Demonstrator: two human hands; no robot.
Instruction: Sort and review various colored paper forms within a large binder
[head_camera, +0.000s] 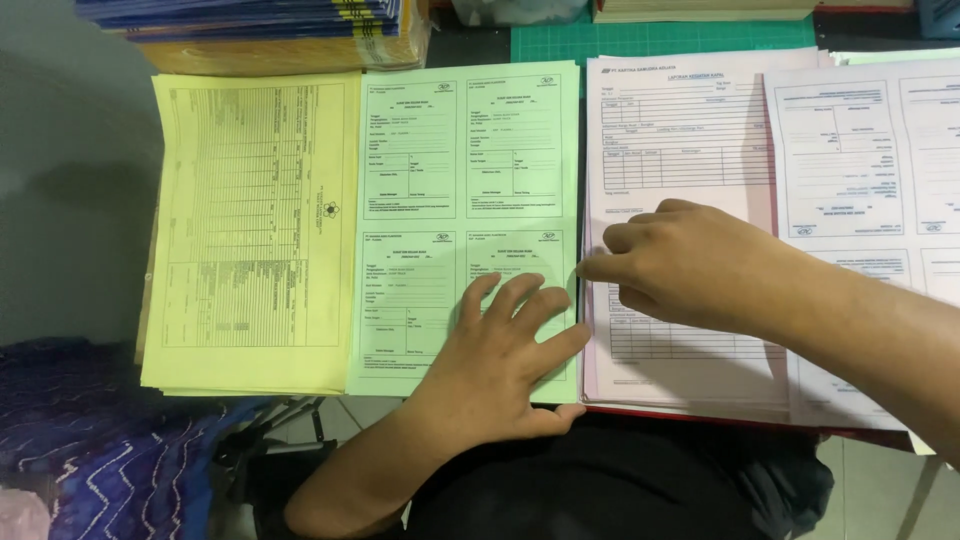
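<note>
Two bare hands work over stacks of printed paper forms lying side by side on the counter. Nearest to the person, the left hand lies flat with fingers spread apart on the lower right part of the light green stack of forms, pressing it down; it clasps nothing. Just beside it, the right hand reaches across the pale pink stack of ruled forms. Its fingers are curled and the fingertips touch the left edge of the pink stack, close to the green one. I cannot tell whether they pinch a sheet. To the left of the green stack lies a yellow stack of table forms, touching it edge to edge. At the right, white sheets with boxed sections overlap the pink stack. Farther away, a green cutting mat shows behind the papers, and a pile of blue-edged booklets rests at the far left.
</note>
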